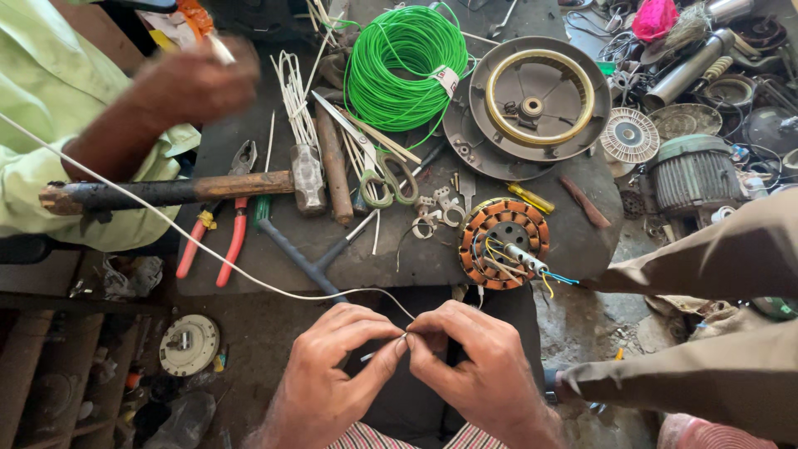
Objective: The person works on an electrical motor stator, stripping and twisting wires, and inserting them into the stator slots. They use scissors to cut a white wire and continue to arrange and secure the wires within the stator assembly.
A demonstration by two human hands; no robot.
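My left hand and right hand meet just off the bench's near edge, fingertips of both pinching the white wire end between them. That wire runs from my fingers up across the bench's left side, over the hammer, and off the picture's left edge. I judge I'm working the wire's end, twisting or stripping it; the next move calls for a steady pinch and small rolling of the fingertips. The stator sits at the near right edge, close to my right hand. Pliers lie at the near left. Another person's hand hovers at the far left corner. Room is tight; only the gap below the bench is free.
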